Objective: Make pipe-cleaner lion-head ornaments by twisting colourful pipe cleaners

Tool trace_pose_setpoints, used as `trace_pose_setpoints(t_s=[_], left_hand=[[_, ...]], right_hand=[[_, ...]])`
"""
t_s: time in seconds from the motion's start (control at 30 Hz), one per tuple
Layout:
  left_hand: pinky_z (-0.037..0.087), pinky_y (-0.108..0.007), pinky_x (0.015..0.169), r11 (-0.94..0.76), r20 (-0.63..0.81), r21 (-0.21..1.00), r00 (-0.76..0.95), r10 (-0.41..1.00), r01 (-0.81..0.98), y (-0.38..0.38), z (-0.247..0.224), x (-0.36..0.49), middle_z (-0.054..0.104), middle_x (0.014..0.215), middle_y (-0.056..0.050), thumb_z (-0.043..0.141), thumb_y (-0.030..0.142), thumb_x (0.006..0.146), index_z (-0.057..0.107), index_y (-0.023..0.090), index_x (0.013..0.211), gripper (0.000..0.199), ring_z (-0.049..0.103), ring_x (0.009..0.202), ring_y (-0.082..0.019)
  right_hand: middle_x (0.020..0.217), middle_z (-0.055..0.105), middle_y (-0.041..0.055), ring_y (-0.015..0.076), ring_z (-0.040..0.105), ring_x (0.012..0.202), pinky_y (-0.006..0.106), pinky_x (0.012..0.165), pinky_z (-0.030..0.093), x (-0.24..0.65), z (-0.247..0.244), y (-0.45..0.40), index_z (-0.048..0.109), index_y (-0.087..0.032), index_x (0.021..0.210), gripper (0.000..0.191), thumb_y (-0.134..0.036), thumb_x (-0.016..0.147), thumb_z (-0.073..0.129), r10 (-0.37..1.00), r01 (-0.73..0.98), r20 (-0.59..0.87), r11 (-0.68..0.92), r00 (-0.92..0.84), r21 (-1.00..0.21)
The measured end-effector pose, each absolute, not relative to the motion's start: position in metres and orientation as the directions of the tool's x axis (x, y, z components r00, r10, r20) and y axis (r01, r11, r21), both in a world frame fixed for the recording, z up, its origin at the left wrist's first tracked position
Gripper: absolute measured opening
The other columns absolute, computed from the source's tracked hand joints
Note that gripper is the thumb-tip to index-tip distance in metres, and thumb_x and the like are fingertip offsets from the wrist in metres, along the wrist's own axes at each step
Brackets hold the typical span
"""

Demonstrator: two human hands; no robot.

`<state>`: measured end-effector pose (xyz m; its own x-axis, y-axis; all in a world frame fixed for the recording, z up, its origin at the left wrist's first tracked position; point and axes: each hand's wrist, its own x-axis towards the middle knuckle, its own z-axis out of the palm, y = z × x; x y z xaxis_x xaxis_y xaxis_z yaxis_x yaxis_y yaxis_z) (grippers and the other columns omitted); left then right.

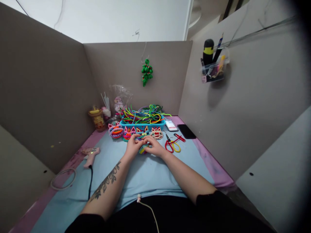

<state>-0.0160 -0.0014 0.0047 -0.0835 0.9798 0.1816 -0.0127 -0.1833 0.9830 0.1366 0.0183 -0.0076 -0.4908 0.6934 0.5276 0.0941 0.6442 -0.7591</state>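
Both my hands meet over the middle of the table, around a small yellow, green and blue craft piece (143,149) that looks made of fuzzy pipe cleaners. My left hand (133,146) has its fingers closed on its left and upper side. From the right, my right hand (153,146) pinches it with thumb and fingers. The fingers hide much of the piece. Just behind stand several finished animal-face figures, among them a pink and orange one (116,130) and a cream and red one (156,133).
A blue basket (143,124) of colourful pipe cleaners (143,115) stands behind. Scissors (173,145), red-handled cutters (179,137) and a black phone (186,131) lie right. A pink glue gun (91,157) with its cord lies left. Partition walls enclose the table; a tool holder (213,72) hangs right.
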Motion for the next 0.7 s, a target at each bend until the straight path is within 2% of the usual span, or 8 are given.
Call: trace_pose_setpoints(t_s=[0.33,0.43,0.53,0.6,0.7], left_hand=[[0.028,-0.016,0.042,-0.15,0.144,0.986,-0.083,0.986,-0.071,-0.002,0.006,-0.016,0.052,0.046,0.008,0.074,0.025,0.059,0.047,0.017,0.098,0.048,0.042,0.037,-0.006],[0.034,-0.018,0.044,-0.137,0.118,0.979,-0.132,0.984,-0.148,0.004,0.004,-0.021,0.057,0.052,0.004,0.077,0.031,0.058,0.05,0.016,0.099,0.052,0.051,0.043,-0.009],[0.043,-0.021,0.051,-0.101,0.045,0.949,-0.187,0.981,-0.299,0.009,0.005,-0.025,0.063,0.064,-0.001,0.078,0.03,0.059,0.052,0.015,0.101,0.052,0.059,0.054,-0.013],[0.047,-0.023,0.056,-0.055,-0.023,0.91,-0.183,0.983,-0.411,0.01,0.006,-0.025,0.065,0.071,-0.003,0.077,0.025,0.06,0.052,0.015,0.104,0.052,0.062,0.06,-0.014],[0.05,-0.026,0.059,-0.002,-0.093,0.861,-0.163,0.982,-0.509,0.009,0.005,-0.022,0.065,0.075,-0.003,0.075,0.016,0.06,0.05,0.017,0.108,0.054,0.062,0.063,-0.014]], right_hand=[[0.115,0.051,0.0059,0.0202,0.049,0.112,0.035,0.093,0.042,0.137,-0.007,0.018,0.057,-0.021,0.085,0.021,-0.011,0.067,0.057,0.676,0.146,0.541,0.682,-0.5,-0.717],[0.122,0.048,0.0072,0.0218,0.045,0.118,0.039,0.1,0.035,0.137,-0.006,0.016,0.057,-0.023,0.1,0.033,-0.015,0.068,0.061,0.665,0.211,0.586,0.725,-0.463,-0.655],[0.127,0.044,0.009,0.0226,0.041,0.122,0.041,0.104,0.031,0.134,-0.005,0.013,0.053,-0.024,0.114,0.045,-0.019,0.071,0.062,0.661,0.287,0.67,0.751,-0.338,-0.595],[0.117,0.049,0.0086,0.0218,0.045,0.114,0.039,0.1,0.035,0.132,-0.006,0.012,0.056,-0.023,0.11,0.036,-0.019,0.074,0.06,0.66,0.335,0.711,0.745,-0.242,-0.577],[0.096,0.053,0.0059,0.0201,0.052,0.097,0.036,0.091,0.041,0.129,-0.008,0.011,0.06,-0.021,0.09,0.014,-0.018,0.077,0.057,0.658,0.397,0.736,0.725,-0.158,-0.563]])
